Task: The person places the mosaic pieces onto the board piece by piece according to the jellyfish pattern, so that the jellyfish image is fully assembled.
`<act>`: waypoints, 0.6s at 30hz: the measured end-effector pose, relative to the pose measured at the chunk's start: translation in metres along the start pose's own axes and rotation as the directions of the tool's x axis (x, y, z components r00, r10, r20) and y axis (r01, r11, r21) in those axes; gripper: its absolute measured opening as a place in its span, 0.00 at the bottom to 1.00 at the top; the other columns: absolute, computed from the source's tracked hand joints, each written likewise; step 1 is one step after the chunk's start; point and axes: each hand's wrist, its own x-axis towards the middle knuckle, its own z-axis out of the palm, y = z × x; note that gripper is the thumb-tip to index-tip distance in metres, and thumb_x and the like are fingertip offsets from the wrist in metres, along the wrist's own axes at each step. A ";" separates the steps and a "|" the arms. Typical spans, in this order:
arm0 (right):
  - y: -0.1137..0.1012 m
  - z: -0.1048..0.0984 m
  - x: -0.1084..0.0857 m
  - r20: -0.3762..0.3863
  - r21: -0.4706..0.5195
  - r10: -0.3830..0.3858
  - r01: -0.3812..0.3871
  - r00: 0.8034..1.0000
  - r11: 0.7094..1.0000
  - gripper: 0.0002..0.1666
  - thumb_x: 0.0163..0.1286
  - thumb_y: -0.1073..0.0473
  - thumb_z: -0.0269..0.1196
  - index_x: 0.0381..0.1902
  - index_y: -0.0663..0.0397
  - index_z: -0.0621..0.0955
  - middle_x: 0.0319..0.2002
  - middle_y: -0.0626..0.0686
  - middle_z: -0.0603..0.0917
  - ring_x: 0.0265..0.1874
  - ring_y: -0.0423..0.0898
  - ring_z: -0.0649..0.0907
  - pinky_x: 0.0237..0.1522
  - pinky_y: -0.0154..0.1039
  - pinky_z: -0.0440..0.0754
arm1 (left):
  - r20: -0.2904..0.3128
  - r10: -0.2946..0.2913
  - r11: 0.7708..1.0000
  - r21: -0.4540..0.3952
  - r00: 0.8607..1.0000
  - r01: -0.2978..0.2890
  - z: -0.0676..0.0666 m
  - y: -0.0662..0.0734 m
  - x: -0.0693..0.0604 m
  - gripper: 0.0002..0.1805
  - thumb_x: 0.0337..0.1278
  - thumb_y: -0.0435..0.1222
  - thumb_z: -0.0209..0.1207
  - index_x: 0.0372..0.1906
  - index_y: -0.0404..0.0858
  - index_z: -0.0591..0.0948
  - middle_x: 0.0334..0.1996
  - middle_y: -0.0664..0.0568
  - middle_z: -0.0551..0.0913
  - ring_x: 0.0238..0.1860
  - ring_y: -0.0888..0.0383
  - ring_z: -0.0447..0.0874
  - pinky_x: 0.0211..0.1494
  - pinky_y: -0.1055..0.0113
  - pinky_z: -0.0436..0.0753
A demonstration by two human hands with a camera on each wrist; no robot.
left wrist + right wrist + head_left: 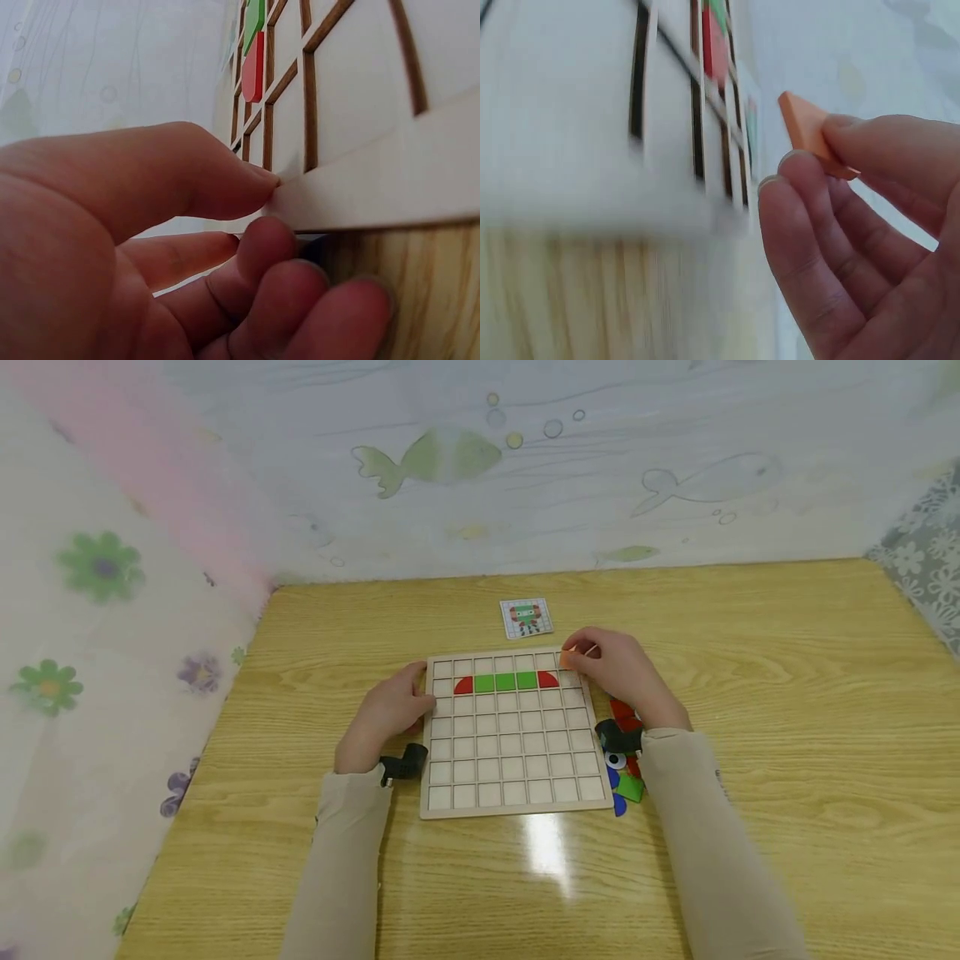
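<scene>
A pale wooden grid board (517, 747) lies on the table. In its second row from the back sit three green square tiles (506, 681), with a red quarter-round tile (465, 686) at the left end and another red tile (548, 679) at the right end. My left hand (392, 703) grips the board's left edge, thumb at the rim and fingers curled beside it. Over the back right corner, my right hand (618, 667) pinches an orange tile (804, 127) between thumb and fingers. The right wrist view shows this tile tilted and raised off the board.
Behind the board lies a small picture card (527, 618) with a coloured figure on a grid. Loose tiles (630, 787) in red, blue and green, one with an eye, lie along the board's right side, partly hidden by the right wrist camera (619, 737). A painted wall (465, 527) stands behind the table.
</scene>
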 end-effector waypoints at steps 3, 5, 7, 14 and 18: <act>-0.009 0.009 0.003 0.024 0.017 -0.031 0.030 0.999 0.999 0.14 0.61 0.45 0.57 0.42 0.42 0.78 0.38 0.46 0.78 0.34 0.45 0.76 0.40 0.41 0.71 | 0.004 -0.002 1.000 0.000 1.000 0.002 0.000 0.000 0.000 0.37 0.53 0.39 0.51 0.69 0.44 0.52 0.24 0.50 0.76 0.19 0.57 0.76 0.26 0.65 0.72; -0.014 0.015 0.004 0.048 0.019 -0.051 0.050 0.998 0.999 0.14 0.61 0.45 0.57 0.42 0.41 0.79 0.38 0.45 0.78 0.34 0.44 0.76 0.40 0.41 0.71 | 0.004 -0.004 1.000 0.003 1.000 0.004 0.000 0.000 0.000 0.37 0.53 0.39 0.51 0.69 0.44 0.52 0.23 0.50 0.76 0.19 0.57 0.76 0.26 0.64 0.72; -0.018 0.020 0.005 0.069 0.028 -0.068 0.066 0.995 0.997 0.14 0.61 0.44 0.58 0.42 0.40 0.79 0.38 0.45 0.78 0.33 0.43 0.76 0.40 0.41 0.71 | 0.007 -0.003 1.000 0.006 1.000 0.003 0.000 -0.001 0.000 0.37 0.53 0.39 0.51 0.69 0.44 0.52 0.22 0.50 0.77 0.19 0.57 0.76 0.26 0.65 0.72; -0.033 0.028 0.007 0.115 0.049 -0.125 0.120 0.985 0.992 0.12 0.63 0.48 0.56 0.43 0.41 0.79 0.39 0.45 0.78 0.34 0.42 0.77 0.40 0.40 0.72 | 0.011 0.002 1.000 -0.021 1.000 -0.001 -0.001 0.000 0.000 0.37 0.53 0.38 0.50 0.69 0.44 0.51 0.19 0.51 0.77 0.19 0.57 0.76 0.26 0.65 0.73; -0.041 0.032 0.009 0.123 0.082 -0.157 0.147 0.980 0.986 0.12 0.64 0.50 0.55 0.44 0.41 0.80 0.40 0.44 0.78 0.35 0.42 0.77 0.38 0.39 0.73 | 0.011 0.002 1.000 -0.031 1.000 -0.002 0.000 0.000 0.000 0.37 0.53 0.38 0.50 0.69 0.44 0.51 0.20 0.51 0.77 0.19 0.58 0.76 0.26 0.65 0.73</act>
